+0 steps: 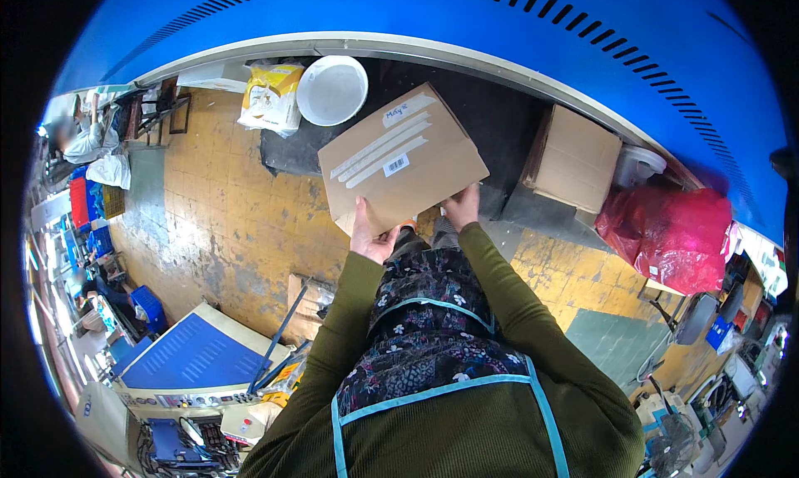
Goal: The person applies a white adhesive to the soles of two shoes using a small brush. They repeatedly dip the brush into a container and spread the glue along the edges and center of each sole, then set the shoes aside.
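Both hands held a flat brown cardboard box [402, 160] out in front of the person, above a dark mat [491, 120] on the floor. The left hand [370, 238] had its grip clenched on the box's near edge, fingers up over the top face. The right hand [462, 205] grasped the near right corner in the same way. The box was tilted, its far corner pointing toward the blue machine wall [433, 12]. On its top face ran pale strips of tape [379, 149] laid side by side, with a small white barcode label [396, 165] just beside them and a white label [408, 109] near the far edge.

Beyond the box, a round white bowl-shaped tub [332, 89] lay on the mat, and a yellow and white bag [271, 97] stood just left of it. To the right, a second, taller cardboard box [573, 157] rested against the wall, with a red plastic bag [672, 235] farther right. A blue-topped machine [193, 357] stood at lower left on the worn yellow tiled floor [216, 220].
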A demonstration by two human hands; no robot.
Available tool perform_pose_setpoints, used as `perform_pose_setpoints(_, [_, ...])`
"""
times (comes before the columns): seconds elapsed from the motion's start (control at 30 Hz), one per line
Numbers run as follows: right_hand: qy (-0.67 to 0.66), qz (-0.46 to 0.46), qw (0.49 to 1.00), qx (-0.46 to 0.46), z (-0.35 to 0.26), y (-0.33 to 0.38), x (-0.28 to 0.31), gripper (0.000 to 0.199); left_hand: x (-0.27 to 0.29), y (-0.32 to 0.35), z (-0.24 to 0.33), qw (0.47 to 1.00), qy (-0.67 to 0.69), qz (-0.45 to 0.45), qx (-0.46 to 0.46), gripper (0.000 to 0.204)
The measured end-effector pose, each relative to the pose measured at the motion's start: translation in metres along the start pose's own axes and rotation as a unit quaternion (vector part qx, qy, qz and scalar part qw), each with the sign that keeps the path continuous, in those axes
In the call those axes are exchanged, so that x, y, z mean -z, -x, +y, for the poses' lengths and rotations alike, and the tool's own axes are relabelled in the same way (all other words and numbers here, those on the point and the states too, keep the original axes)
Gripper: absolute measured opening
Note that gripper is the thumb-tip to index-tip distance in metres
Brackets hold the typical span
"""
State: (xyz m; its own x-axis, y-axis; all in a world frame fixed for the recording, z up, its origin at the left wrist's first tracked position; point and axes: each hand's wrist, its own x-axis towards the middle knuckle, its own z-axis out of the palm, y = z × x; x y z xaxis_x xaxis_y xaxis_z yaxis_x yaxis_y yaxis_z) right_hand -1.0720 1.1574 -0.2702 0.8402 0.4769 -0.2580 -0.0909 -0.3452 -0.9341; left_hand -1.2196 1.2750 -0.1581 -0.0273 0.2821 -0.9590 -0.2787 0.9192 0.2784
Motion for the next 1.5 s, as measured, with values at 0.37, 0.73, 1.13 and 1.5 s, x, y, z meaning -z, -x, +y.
perform_pose_setpoints(0.37, [-0.342, -0.126, 0.922, -0.131, -0.104, -0.033, 0.055, 0.072, -0.016, 0.06, 0.102, 0.977, 0.055, -0.16, -0.129, 0.019])
perform_pose_setpoints(0.73, [0.337, 0.247, 0.865, 0.278, -0.089, -0.059, 0.055, 0.034, -0.043, 0.083, 0.129, 0.951, 0.121, -0.282, -0.032, 0.017])
perform_pose_setpoints(1.13, [0.52, -0.179, 0.735, 0.397, -0.033, -0.149, -0.055, 0.058, -0.084, 0.065, 0.092, 0.946, 0.046, -0.301, -0.111, 0.014])
perform_pose_setpoints(1.5, [0.273, -0.358, 0.891, 0.059, -0.136, 0.006, 0.122, 0.06, -0.01, 0.013, 0.017, 0.957, -0.096, -0.272, -0.018, 0.049])
